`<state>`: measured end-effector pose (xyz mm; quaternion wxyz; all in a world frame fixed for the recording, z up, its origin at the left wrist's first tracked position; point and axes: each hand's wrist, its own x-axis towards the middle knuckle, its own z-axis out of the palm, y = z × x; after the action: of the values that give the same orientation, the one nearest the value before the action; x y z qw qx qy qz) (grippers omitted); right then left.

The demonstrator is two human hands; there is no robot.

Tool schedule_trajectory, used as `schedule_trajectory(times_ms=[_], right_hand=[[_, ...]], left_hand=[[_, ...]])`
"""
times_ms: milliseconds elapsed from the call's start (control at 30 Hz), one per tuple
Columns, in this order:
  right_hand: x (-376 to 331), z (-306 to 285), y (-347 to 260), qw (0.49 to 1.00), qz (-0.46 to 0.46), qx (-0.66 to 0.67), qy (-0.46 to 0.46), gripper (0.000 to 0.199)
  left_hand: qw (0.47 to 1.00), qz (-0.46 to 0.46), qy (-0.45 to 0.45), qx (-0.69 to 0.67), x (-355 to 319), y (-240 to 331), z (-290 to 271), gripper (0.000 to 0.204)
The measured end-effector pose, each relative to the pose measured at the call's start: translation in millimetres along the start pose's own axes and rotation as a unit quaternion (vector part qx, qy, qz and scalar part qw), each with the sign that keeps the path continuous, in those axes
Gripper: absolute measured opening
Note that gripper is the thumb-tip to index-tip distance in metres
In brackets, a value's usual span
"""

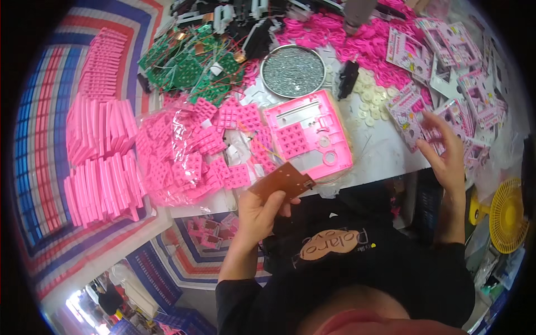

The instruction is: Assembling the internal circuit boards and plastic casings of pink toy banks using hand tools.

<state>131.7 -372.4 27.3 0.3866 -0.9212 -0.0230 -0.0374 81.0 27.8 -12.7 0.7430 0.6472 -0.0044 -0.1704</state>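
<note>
- The left hand point(258, 215) is nearest, raised at the desk's near edge, its fingers point(274, 202) closed on a brown circuit board point(282, 183); thin wires run from the board's far corner toward the pink housing.
- The right hand point(446, 153) is out to the right over the desk point(385, 153), fingers spread wide and holding nothing, their tips just over a heap of printed pink cards point(446, 67).
- Just beyond the board lies the pink housing point(308, 134), a flat square shell lying open side up, with a keypad grid in its middle and round holes near its right edge.
- Left of the housing, loose pink keypad pieces point(234, 125) are scattered on the desk, and beside them a clear plastic bag point(167, 156) is stuffed with more of the same.
- Further left, rows of pink plates point(100, 162) stand packed on edge upon a striped woven sheet point(44, 123).
- Behind the housing sits a round metal dish point(292, 71) filled with small silvery screws.
- Left of the dish is a tangle of green circuit boards point(187, 67) with red wires.
- Right of the dish, small white round buttons point(371, 100) lie spread out, and beyond them a pile of pink rings point(357, 39) reaches the far edge.
- A yellow fan point(507, 215) stands low at the right, off the desk.
</note>
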Motion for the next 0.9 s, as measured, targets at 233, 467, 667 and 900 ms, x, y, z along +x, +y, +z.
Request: schedule_trajectory(times_ms=[233,467,667,900], right_hand=[[40.9,70.8,-71.5,0.834,-0.386,0.076,-0.388,0.038],[47.8,99.2,-82.2,0.841,-0.327,0.173,-0.394,0.036],[78.3,148.3,-74.4,0.891,-0.056,0.232,-0.387,0.032],[91.1,179.6,-66.4,0.933,-0.149,0.131,-0.300,0.033]], left_hand=[[0.986,-0.022,-0.117,0.116,12.6,19.0,16.6,0.020],[0.960,0.014,-0.136,0.246,8.5,13.7,29.2,0.021],[0.933,-0.220,-0.059,-0.278,-1.2,-19.7,17.8,0.055],[0.937,-0.029,-0.047,0.344,-13.0,-2.6,5.3,0.052]])
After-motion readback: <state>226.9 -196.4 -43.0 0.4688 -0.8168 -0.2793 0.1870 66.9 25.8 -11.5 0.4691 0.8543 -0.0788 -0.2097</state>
